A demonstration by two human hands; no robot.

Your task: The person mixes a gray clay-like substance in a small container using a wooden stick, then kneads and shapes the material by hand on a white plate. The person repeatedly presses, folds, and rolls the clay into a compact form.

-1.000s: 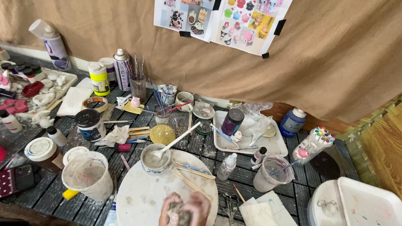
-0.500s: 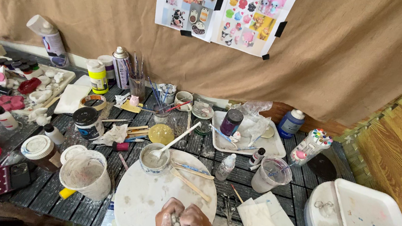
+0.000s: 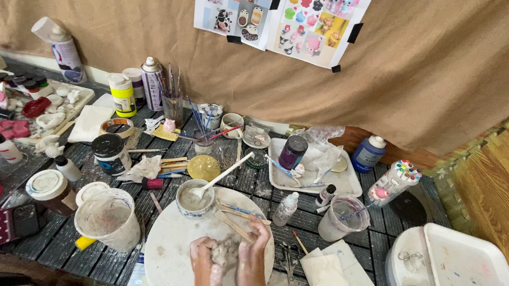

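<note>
At the table's near edge, your left hand (image 3: 206,271) and right hand (image 3: 254,261) now press together around the grey clay lump (image 3: 225,252), flatter than before on the white round board (image 3: 164,258).

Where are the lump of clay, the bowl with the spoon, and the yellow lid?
lump of clay (image 3: 224,252), head view, on its grey top between the hands.
bowl with the spoon (image 3: 194,200), head view, on the grey slip inside.
yellow lid (image 3: 203,167), head view, on its flat centre.
</note>
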